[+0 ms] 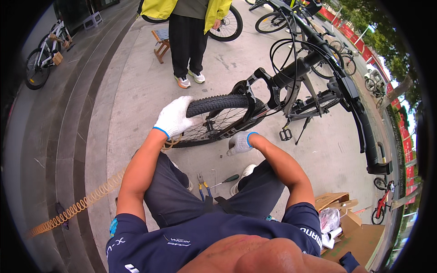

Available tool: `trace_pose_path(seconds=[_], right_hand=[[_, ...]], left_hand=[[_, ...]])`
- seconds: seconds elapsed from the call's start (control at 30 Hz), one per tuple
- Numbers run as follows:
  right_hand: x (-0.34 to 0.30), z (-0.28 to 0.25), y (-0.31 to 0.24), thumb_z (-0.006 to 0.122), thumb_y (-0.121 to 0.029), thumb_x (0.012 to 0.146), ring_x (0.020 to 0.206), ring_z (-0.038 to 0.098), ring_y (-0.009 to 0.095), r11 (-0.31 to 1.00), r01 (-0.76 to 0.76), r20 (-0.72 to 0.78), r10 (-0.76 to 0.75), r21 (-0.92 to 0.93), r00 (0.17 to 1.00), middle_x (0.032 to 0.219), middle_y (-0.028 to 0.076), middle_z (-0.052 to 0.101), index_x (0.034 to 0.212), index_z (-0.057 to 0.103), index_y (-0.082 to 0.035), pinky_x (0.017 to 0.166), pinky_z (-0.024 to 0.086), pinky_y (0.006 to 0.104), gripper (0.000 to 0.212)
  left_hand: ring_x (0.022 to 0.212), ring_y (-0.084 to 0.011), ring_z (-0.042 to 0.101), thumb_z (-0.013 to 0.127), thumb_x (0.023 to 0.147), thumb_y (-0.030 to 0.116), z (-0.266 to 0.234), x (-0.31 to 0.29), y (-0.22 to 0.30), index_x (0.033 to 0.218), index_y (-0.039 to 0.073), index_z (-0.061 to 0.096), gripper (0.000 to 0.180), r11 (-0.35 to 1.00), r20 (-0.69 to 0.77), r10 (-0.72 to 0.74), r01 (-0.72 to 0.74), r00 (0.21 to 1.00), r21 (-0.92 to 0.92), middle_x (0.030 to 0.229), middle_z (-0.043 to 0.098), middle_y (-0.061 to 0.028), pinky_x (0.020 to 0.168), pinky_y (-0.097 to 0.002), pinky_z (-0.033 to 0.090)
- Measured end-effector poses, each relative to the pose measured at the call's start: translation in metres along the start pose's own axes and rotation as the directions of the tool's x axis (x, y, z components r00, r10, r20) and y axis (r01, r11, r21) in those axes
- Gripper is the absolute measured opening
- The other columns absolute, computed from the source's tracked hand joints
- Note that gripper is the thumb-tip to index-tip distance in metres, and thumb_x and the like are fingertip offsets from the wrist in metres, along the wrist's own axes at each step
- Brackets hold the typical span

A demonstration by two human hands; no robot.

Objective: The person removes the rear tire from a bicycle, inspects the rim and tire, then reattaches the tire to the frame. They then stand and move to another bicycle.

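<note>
In front of me a dark mountain bike stands with its knobby front tire [216,101] turned toward my left. My left hand [174,117], in a white glove with a blue cuff, wraps over the near-left end of that tire. Just below it hangs the end loop of an orange coiled air hose [91,199], which stretches off to the lower left. My right hand [240,143], gloved alike, is closed beside the lower edge of the wheel, apart from the rim; whatever its fingers may hold is hidden. Between my feet lie blue-handled pliers [203,186] and a green-handled screwdriver [227,180].
A person in a yellow jacket [189,41] stands beyond the wheel, by a folding stool [161,43]. The bike's handlebar [348,91] reaches out on my right. Opened cardboard boxes [350,227] lie at lower right. Stone steps [75,113] run along the left; a white bike [45,54] stands there.
</note>
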State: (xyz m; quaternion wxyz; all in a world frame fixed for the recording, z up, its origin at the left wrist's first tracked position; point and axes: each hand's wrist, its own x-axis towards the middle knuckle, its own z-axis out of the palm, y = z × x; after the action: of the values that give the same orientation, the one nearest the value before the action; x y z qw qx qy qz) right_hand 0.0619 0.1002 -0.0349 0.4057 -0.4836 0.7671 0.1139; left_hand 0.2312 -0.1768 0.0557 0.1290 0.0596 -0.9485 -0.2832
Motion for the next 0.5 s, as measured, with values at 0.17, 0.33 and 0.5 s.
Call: trace_pose_path(seconds=[0.17,0.33,0.5], right_hand=[[-0.018,0.015,0.065,0.069,-0.059,0.098,0.122,0.073,0.042,0.971,-0.141,-0.226,0.185,0.195,0.957,0.129,0.025,0.078,0.129,0.080,-0.001,0.106,0.056,0.0487,0.067],[-0.031,0.007,0.091,0.070,-0.053,0.100,0.100,0.078,0.034,0.903,-0.120,-0.321,0.267,0.413,0.909,0.121,0.020,0.080,0.134,0.078,-0.004,0.086,0.063,0.0452,0.060],[-0.029,0.002,0.087,0.069,-0.049,0.102,0.083,0.077,0.026,0.868,-0.114,-0.241,0.257,0.484,0.936,0.114,0.016,0.080,0.136,0.076,-0.004,0.068,0.064,0.0406,0.057]], left_hand=[[0.119,-0.0400,0.072,0.090,0.082,0.045,0.001,0.007,0.001,0.133,0.006,0.069,0.068,0.998,0.005,-0.058,0.058,0.998,0.012,0.127,0.073,-0.0200,0.103,-0.0456,0.057],[0.111,-0.0400,0.074,0.091,0.080,0.044,0.002,0.010,-0.004,0.129,0.007,0.072,0.065,0.998,-0.006,-0.043,0.042,0.999,-0.043,0.118,0.076,-0.0200,0.098,-0.0460,0.058],[0.109,-0.0396,0.075,0.092,0.079,0.042,0.003,0.010,-0.006,0.129,0.007,0.072,0.065,0.997,-0.010,-0.028,0.028,1.000,-0.068,0.116,0.077,-0.0194,0.096,-0.0447,0.059]])
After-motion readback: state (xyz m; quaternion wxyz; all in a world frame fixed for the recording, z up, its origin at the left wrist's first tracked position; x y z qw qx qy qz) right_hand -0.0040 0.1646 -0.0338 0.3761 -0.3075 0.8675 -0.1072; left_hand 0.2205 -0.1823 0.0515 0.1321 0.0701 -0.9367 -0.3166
